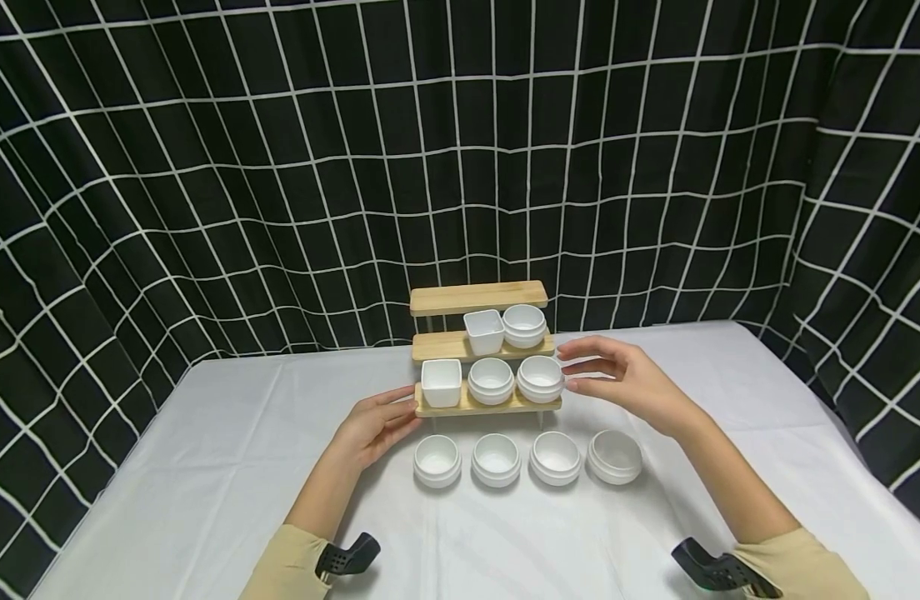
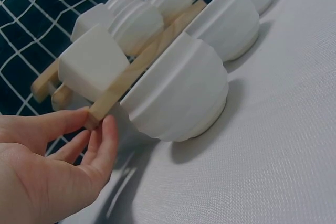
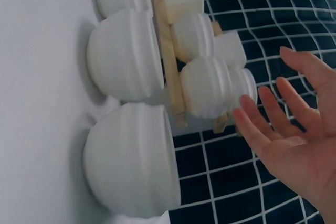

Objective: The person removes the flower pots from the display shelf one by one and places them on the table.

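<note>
Two hands at a three-step wooden rack (image 1: 478, 405) of white bowls.

The left hand (image 1: 375, 426) touches the left end of the bottom shelf with relaxed fingers (image 2: 103, 140), gripping nothing. The right hand (image 1: 623, 379) hovers spread wide just beside the right bowl (image 1: 540, 377) on that shelf (not touching it). Four more bowls (image 1: 496, 458) sit in a row on the table (image 1: 205, 467) in front.

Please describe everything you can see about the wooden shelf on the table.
The wooden shelf has three pale stepped boards on thin metal legs and stands upright at the back of the white table. The top board is bare, the middle carries two white bowls, the lowest three. The left hand touches the lowest board's left end; the right hand hovers beside it.
</note>
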`<action>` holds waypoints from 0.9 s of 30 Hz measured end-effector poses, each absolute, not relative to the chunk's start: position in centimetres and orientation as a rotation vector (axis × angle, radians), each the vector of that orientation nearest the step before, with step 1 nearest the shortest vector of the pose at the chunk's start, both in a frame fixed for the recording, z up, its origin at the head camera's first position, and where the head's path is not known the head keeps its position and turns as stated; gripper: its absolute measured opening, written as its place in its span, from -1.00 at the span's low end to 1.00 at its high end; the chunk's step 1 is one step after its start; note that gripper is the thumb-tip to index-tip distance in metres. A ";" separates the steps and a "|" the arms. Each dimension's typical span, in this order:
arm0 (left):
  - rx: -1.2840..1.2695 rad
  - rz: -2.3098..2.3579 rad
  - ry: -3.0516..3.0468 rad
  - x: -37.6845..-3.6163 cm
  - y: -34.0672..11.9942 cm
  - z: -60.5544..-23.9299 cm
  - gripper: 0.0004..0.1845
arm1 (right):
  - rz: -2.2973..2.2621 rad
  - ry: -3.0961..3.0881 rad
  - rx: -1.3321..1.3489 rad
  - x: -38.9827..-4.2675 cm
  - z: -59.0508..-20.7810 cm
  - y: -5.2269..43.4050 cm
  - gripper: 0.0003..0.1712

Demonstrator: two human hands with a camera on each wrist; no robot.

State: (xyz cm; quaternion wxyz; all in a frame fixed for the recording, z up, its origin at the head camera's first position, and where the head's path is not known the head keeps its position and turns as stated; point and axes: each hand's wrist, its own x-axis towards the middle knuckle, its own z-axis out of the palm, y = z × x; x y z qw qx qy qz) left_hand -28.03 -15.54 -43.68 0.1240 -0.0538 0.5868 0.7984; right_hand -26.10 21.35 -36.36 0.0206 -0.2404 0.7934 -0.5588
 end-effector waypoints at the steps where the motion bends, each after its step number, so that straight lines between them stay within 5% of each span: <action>1: -0.156 2.327 1.712 -28.0 -15.5 -43.7 -0.48 | -1.735 2.463 -0.750 -26.2 -36.2 21.2 -0.46; 27: -0.159 2.326 1.714 -28.0 -15.5 -43.7 -0.48 | -1.598 2.592 -0.816 -29.2 -32.4 17.4 -0.47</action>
